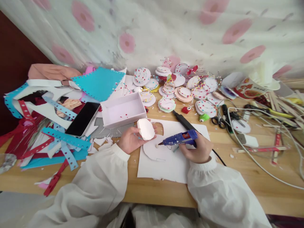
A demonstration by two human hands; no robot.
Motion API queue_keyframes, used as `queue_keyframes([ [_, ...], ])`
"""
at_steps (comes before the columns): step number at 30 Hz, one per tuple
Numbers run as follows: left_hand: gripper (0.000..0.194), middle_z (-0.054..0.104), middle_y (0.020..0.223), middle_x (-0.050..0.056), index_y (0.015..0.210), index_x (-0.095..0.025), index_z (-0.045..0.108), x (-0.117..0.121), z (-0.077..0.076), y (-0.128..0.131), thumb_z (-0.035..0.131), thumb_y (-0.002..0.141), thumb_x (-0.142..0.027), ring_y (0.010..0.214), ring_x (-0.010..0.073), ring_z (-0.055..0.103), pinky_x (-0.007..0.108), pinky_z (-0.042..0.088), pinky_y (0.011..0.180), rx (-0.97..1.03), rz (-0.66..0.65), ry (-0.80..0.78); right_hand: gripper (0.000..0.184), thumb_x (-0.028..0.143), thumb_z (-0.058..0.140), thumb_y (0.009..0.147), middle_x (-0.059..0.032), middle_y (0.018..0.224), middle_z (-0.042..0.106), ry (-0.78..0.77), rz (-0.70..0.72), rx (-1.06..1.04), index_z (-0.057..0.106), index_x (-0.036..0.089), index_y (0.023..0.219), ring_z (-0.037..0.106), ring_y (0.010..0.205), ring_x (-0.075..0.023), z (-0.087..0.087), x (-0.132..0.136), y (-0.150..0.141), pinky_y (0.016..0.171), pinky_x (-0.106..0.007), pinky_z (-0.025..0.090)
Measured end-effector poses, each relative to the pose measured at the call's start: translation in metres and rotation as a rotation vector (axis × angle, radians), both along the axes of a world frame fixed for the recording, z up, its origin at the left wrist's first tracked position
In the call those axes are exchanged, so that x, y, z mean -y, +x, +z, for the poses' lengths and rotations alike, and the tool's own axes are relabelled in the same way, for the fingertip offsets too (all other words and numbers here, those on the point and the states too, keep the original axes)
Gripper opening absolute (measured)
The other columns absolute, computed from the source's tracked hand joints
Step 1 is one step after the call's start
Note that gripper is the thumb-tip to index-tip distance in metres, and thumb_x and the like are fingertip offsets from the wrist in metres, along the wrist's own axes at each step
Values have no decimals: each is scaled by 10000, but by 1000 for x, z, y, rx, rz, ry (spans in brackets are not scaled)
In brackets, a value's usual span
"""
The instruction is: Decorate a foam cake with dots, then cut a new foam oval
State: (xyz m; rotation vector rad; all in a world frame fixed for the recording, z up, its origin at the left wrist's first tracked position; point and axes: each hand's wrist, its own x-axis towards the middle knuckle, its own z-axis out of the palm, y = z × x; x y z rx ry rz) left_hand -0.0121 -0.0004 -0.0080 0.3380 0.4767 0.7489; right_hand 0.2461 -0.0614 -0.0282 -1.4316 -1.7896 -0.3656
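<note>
Between the thumb and fingers of my left hand [131, 139] is a small white paper piece [145, 129] with an uneven rim, tilted toward me. My right hand [198, 148] is wrapped around a blue glue gun [179, 138], whose dark nozzle points left. Below the nozzle tip lies a white sheet [152, 169] with a round white paper disc [152, 151] on it. A small pale dot sits on the disc close to the tip; whether they touch I cannot tell. From the gun's side a black cord runs down to the right.
A shallow white box [124, 110] stands behind my left hand, near a black phone [83, 118] and coloured paper scraps [64, 139]. Several decorated paper discs [166, 104] line the back. Scissors [218, 121], a white cable [251, 167] and a paper cup [254, 88] are at right.
</note>
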Motion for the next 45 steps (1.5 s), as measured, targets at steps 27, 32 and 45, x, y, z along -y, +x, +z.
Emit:
queue_keyframes([
  [27,578,662,1156,147,1271,-123,492,1,0,0,539,697,-175,1127,312,597,529,315,1079,-8,4,-4,173,263,594,676,23,579,547,23,32,74,541,192,824,551,495,-150,3,-2,-1,447,-245,414],
  [32,576,662,1149,155,1258,-117,504,1,0,1,551,686,-169,1121,321,598,525,317,1074,0,8,-8,179,274,589,680,26,577,548,15,18,82,548,196,836,552,495,-151,1,-1,-1,450,-249,414],
  [45,566,666,1142,138,1249,-127,517,1,0,1,545,684,-149,1157,321,572,540,318,1066,39,11,-15,165,260,579,690,17,576,547,19,22,79,566,186,836,549,508,-152,-1,-1,0,461,-245,404],
])
